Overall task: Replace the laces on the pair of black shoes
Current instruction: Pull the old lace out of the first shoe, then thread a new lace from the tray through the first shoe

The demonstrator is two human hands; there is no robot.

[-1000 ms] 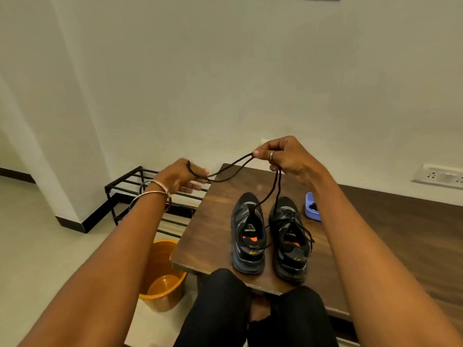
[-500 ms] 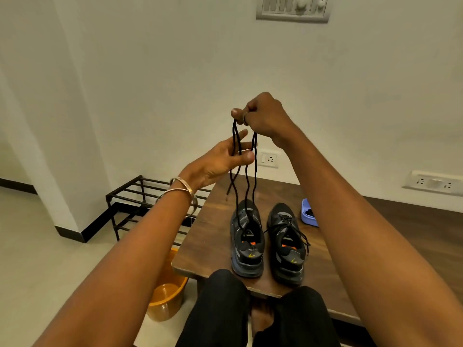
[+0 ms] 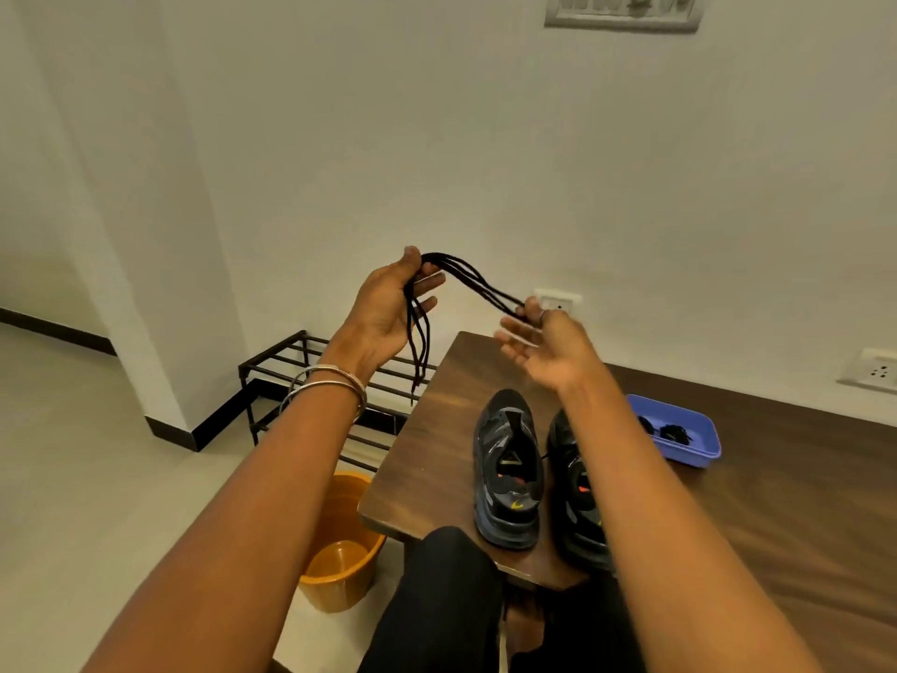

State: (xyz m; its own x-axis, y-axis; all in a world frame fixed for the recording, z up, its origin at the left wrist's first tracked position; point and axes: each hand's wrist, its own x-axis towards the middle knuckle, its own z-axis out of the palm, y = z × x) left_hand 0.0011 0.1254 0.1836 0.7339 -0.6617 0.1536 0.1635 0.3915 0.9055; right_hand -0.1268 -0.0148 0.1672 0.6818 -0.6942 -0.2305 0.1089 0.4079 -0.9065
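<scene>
A black lace (image 3: 473, 279), folded into several strands, stretches in the air between my hands above the table. My left hand (image 3: 388, 308) pinches one end of the bundle, and loose ends hang down from it. My right hand (image 3: 543, 342) pinches the other end between thumb and forefinger, its other fingers spread. Two black shoes stand side by side on the wooden table (image 3: 427, 454). The left shoe (image 3: 507, 473) has no lace. The right shoe (image 3: 575, 493) is partly hidden by my right forearm.
A blue tray (image 3: 689, 449) holding dark coiled laces sits on the table right of the shoes. An orange bucket (image 3: 340, 541) stands on the floor by the table's left corner. A black metal rack (image 3: 310, 376) stands against the wall behind it.
The lace has come free of the left shoe. My hands have lowered and moved apart, with the lace folded into a bundle stretched between them.
</scene>
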